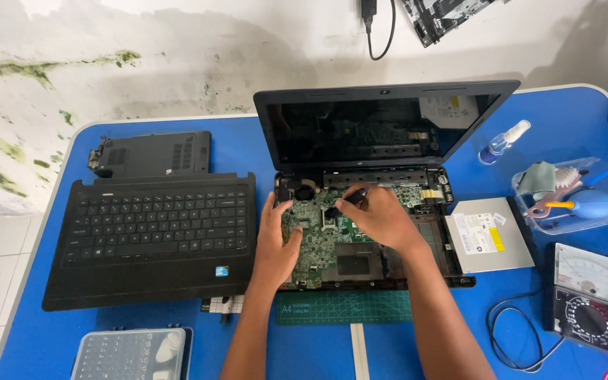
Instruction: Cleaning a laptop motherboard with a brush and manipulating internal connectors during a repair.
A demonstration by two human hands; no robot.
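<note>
An opened black laptop (388,116) stands on the blue table (578,116), its base stripped so the green motherboard (311,243) shows. My left hand (277,239) rests on the board's left edge, fingers spread and thumb out. My right hand (378,214) lies over the board's upper middle, closed around a black tool handle (352,197) whose tip points down at the board. The screen is dark and reflects the parts below.
The removed keyboard deck (153,236) and a black bottom cover (153,153) lie left. Right: silver optical drive (490,236), spray bottle (502,142), clear tray of cleaning tools (571,197), analog multimeter (589,299) with cables. A bit case (131,354) and green cutting mat (343,307) sit in front.
</note>
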